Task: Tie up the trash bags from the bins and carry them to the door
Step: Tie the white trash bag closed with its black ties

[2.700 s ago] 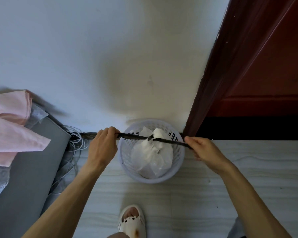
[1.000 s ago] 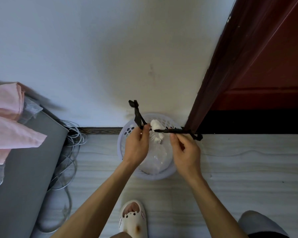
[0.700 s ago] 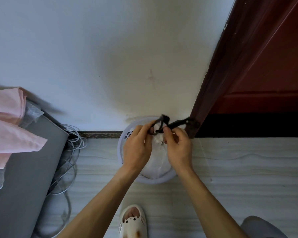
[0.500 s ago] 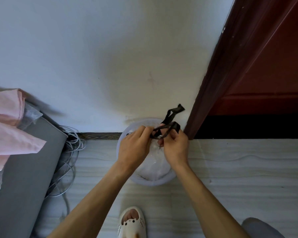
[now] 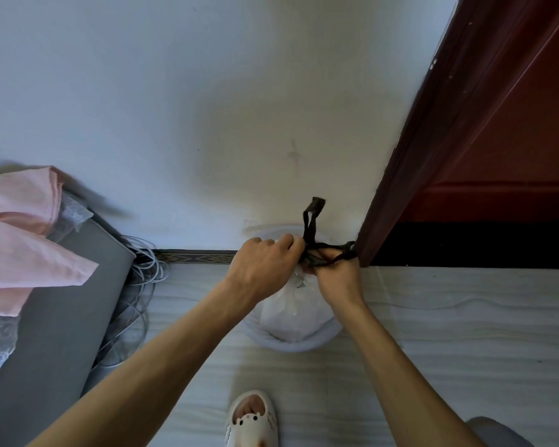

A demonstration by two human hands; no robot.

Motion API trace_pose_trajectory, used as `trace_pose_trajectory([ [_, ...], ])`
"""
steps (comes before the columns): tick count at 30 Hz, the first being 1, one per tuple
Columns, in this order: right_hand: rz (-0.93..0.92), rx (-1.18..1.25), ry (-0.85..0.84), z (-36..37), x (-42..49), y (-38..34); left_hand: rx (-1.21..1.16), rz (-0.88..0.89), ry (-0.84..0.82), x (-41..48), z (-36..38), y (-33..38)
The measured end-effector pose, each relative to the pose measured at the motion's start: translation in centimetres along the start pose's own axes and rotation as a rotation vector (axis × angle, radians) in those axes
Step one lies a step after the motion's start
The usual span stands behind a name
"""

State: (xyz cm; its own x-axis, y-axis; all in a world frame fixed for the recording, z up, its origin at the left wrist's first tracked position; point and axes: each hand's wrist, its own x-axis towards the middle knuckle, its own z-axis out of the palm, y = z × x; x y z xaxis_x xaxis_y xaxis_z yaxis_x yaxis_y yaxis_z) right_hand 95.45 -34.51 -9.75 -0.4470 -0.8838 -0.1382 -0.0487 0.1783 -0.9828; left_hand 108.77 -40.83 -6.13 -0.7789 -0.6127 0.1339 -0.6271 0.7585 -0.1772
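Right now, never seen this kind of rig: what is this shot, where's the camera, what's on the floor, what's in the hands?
There is no machine here. The single view comes from a wide-angle camera worn on a person's head, looking down past their own bare forearms.

The left hand and right hand meet over a small white bin that stands on the pale floor against the wall, beside a dark red door frame. In the bin sits a white trash bag. The fingers of both hands pinch its black drawstring; one loop sticks up, another runs to the right.

To the left lie a grey mattress with pink cloth on it, and a tangle of white cables. At the bottom edge is the person's foot in a white slipper.
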Motion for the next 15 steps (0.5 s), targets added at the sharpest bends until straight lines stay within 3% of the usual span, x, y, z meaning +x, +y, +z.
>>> trace_pose_trajectory([
  [2, -0.01, 0.015, -0.152, -0.1, -0.3, -0.5, 0.05, -0.005, -0.006, 0.2, -0.2, 0.0],
  [4, 0.071, 0.222, -0.362, -0.1, -0.9, -1.1, 0.088, 0.0, -0.115, 0.3, -0.2, 0.1],
  [5, 0.136, 0.288, -0.38, 0.0, -1.1, -1.1, 0.097, 0.008, -0.171, 0.3, -0.2, 0.2],
  [7, 0.201, 0.221, -0.223, 0.4, -0.7, -0.1, 0.097, 0.029, -0.151, 0.3, -0.5, 0.8],
  [10, 0.335, 0.136, 0.09, 1.1, -0.3, 0.3, 0.018, 0.089, 0.028, 0.3, -1.1, 1.7],
  [12, 0.46, 0.353, 0.131, 0.8, 0.1, 0.2, -0.209, 0.048, 0.025, 0.3, -0.7, 1.7],
  [15, 0.506, 0.638, -0.007, -0.2, 0.3, -0.3, -0.718, -0.162, -0.079, -0.5, -0.1, 0.9],
])
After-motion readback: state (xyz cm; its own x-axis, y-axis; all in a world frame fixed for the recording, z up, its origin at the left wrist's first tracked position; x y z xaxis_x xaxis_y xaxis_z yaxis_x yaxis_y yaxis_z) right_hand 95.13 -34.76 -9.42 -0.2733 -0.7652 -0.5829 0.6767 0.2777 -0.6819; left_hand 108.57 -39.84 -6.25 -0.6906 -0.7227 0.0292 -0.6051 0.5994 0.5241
